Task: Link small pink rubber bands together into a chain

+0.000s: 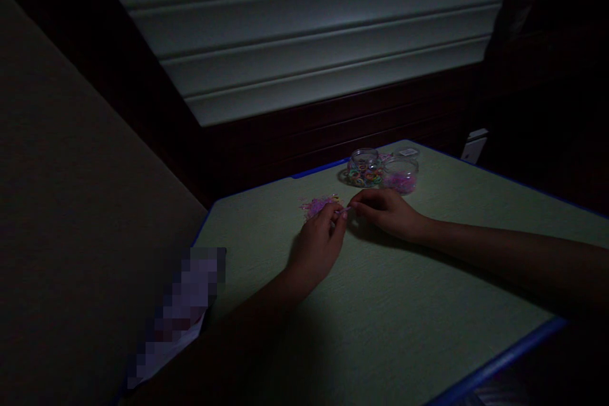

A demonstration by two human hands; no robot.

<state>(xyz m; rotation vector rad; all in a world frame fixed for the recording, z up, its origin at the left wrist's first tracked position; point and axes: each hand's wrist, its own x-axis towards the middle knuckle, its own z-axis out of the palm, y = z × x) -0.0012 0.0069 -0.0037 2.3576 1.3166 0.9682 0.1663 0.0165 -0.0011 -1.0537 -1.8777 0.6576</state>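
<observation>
A small pinkish-purple strip (343,210) spans the gap between my two hands above the green table (404,304). My left hand (320,244) pinches one end of it between thumb and fingers. At its other end, the thumb and index finger of my right hand (391,212) are pressed together. Just behind my left hand lies a loose pile of small pink and purple pieces (318,205), partly hidden by the fingers. The light is dim, so the strip's exact shape is hard to make out.
Behind my right hand stand a clear jar of multicoloured rings (365,168) and a clear jar with pink pieces (400,176). A clear lid (407,152) lies behind them. A pixelated object (185,304) is at the table's left edge. Slatted blinds (314,25) rise beyond.
</observation>
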